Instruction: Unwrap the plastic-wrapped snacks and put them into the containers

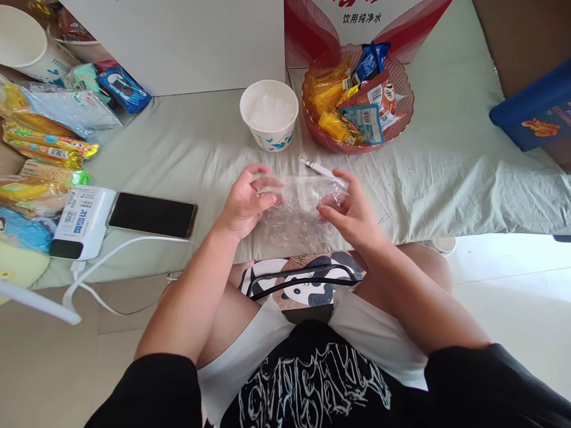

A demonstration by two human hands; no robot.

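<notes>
Between my two hands a clear plastic bag (pixel 297 217) is stretched out, crinkled and see-through, near the front edge of the cloth-covered surface. My left hand (pixel 250 202) grips its left side between thumb and curled fingers. At its right side my right hand (pixel 348 208) pinches the film, with the thumb in front and the fingers partly behind the plastic. A small knife with a pale handle (pixel 319 169) lies just beyond the bag, its handle end partly behind the film. Farther back stands a white paper cup (pixel 272 134) with clear plastic inside.
A pink ribbed bowl (pixel 312 134) of wrapped snacks stands right of the cup, before a red and white carton (pixel 307 35). On the left lie a phone (pixel 151 215), a white power block (pixel 84 223) with a cable, and several snack packets (pixel 49 139). A blue box (pixel 533 110) is far right.
</notes>
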